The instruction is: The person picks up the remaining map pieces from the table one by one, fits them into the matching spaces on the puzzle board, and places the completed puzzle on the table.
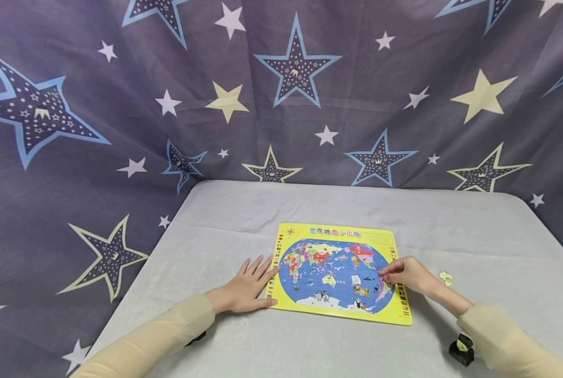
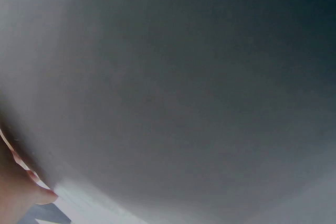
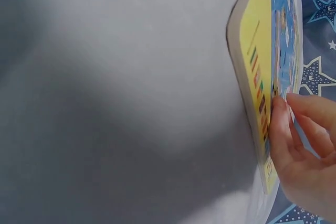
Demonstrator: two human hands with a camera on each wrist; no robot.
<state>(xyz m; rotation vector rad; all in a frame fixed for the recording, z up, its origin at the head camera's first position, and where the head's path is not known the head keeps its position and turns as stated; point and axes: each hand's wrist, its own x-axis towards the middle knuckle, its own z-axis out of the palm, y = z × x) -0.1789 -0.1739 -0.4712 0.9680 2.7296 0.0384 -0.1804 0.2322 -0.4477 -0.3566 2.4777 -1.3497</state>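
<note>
Fingertip grip of the bare right hand (image 1: 406, 274) over a rectangular, yellow-bordered map board (image 1: 340, 273) with a blue oval face

Thumb and forefinger were bent toward each other, their tips at the printed face near the board's right border. Whether a piece was pinched between them could not be told, as the fingers masked the point of contact. Any piece held there, if turned slightly wrong, might have caught a neighbouring edge and tipped up under pressure.

Outward from this grip, the board lay flat on the grey cloth-covered table (image 1: 243, 210). The bare left hand (image 1: 243, 289), fingers spread and grasping nothing, rested at the left border. Such light contact probably steadied the board; had it lifted, a sideways push from the right could have slid or turned the board on the cloth.

To the right, apart from the board, lay a small, irregular, pale yellow flat piece (image 1: 446, 278). Because the right forearm (image 1: 451, 300) passed near it, a low backward sweep could have dragged it away.
</note>
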